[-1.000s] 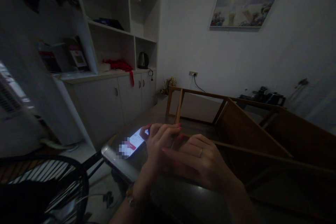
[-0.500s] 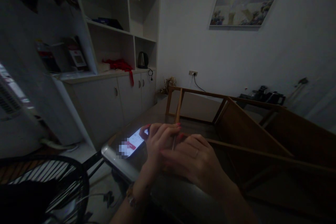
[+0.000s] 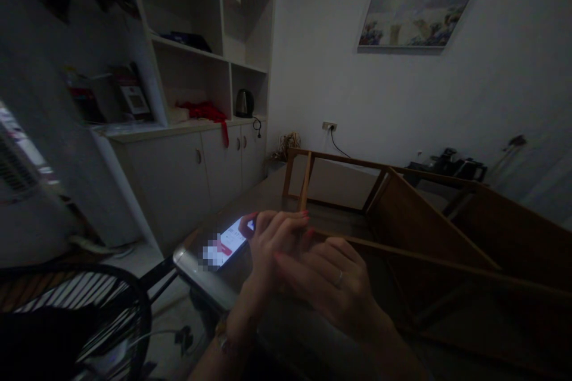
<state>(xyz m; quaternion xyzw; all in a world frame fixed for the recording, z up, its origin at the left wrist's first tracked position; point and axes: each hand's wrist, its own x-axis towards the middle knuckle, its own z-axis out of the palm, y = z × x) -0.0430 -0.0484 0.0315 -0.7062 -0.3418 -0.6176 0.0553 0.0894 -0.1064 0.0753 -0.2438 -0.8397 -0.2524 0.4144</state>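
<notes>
A brown wooden shelf frame (image 3: 429, 259) lies on its side on the table. At its near left corner, my left hand (image 3: 277, 238) is closed, its fingers curled over the end of a wooden crossbar (image 3: 305, 181). My right hand (image 3: 335, 277), with a ring on one finger, is closed just to the right, its fingertips near the left palm. What those fingertips hold, if anything, is hidden behind the hand. Beside my left thumb lies a phone (image 3: 230, 244) with a lit screen.
The table (image 3: 190, 265) has a rounded near-left corner. A black slatted chair (image 3: 143, 309) stands at the lower left. White cabinets (image 3: 172, 181) with shelves line the left wall, bearing a kettle (image 3: 244, 103) and red cloth (image 3: 205, 111). Dark items (image 3: 465, 168) sit behind the frame.
My right hand has shifted slightly right and tilted. A thin light-coloured rod visible between the hands before no longer shows. My left hand stays nearly in place at the corner.
</notes>
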